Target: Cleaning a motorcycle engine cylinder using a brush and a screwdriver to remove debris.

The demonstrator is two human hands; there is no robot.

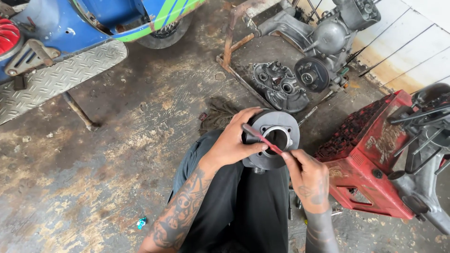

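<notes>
- Two bare, tattooed hands work at the lower middle of the frame, over a lap in black trousers (243, 206).
- Upper left: a blue scooter body with a green stripe (93, 18) stands over a grey checker-plate metal footboard (56, 75); a rusty kickstand leg (79, 112) reaches down to the floor.
- Lower left: a small blue scrap of wrapper (141, 222) lies alone on the stained, worn concrete floor (70, 178).
- Centre: the left hand (234, 143) is clasped round the near left side of a round dark grey finned metal cylinder (276, 138), thumb lying across its face beside the bore. The cylinder rests on the lap, open bore facing up.
- Just right of that, the right hand (309, 178) pinches a thin red-handled tool (262, 139) between thumb and fingers; the tool slants up and left across the cylinder's top face, its tip near the left thumb.
- Behind the cylinder, a dark rag (218, 115) lies on the floor.
- Upper middle: a rusty metal frame (232, 42), a grey cast engine cover (279, 84) and a grey engine block with a round pulley (323, 42) sit on the floor by a white tiled wall (417, 42).
- Right: a worn red plastic crate (370, 159) lies just beside the right hand, with dark grey metal parts (426, 126) leaning against it; what is inside the crate cannot be told.
</notes>
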